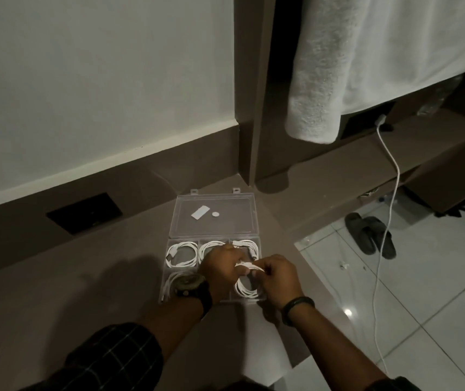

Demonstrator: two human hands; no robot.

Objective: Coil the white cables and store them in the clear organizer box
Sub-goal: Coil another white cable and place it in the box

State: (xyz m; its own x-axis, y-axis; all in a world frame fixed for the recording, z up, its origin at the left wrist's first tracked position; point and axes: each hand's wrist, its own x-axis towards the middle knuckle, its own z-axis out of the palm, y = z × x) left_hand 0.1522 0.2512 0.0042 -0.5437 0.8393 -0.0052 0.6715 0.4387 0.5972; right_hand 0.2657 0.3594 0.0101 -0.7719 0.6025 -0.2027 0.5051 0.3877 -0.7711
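Observation:
The clear organizer box [256,238] lies open on the brown ledge, its lid [214,215] folded back toward the wall. Coiled white cables fill its compartments: one at the far left [182,253], another at the far right [249,246], and more partly hidden under my hands. My left hand [220,270] and my right hand [275,273] hover over the box's near right side. Both pinch a white cable [249,267] stretched between them, whose coil [247,290] hangs into the near right compartment.
A white sticker [199,212] and a small round one [215,213] mark the lid. A white charger cable [389,210] hangs from a plug down to the tiled floor. A white towel [338,66] hangs above, dark slippers [369,235] lie at right, and a dark recess [84,213] sits left.

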